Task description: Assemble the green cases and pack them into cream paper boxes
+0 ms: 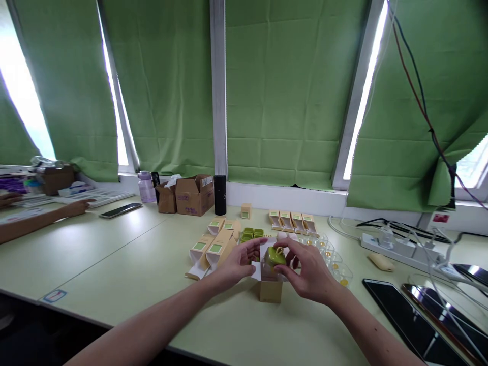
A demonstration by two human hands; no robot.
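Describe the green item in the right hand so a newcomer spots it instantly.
Start below the green curtains, at the pale table. Over an open brown box, the right hand grips the green item. Unlike the green pieces grouped on the table beyond the left hand, it is held in fingers and shows a pale loop on top.

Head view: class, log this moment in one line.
left hand: at open carton; right hand: holding green looped item; item: at carton opening

Looped piece [275, 256]: glossy olive green, pale yellow loop [279, 250]
Open box [270, 292]: tan outside, white inside
Label squares [215, 248]: green on tan
Curtains [290, 91]: plain green
Table [114, 284]: pale cream-green
Tall flask [220, 195]: black
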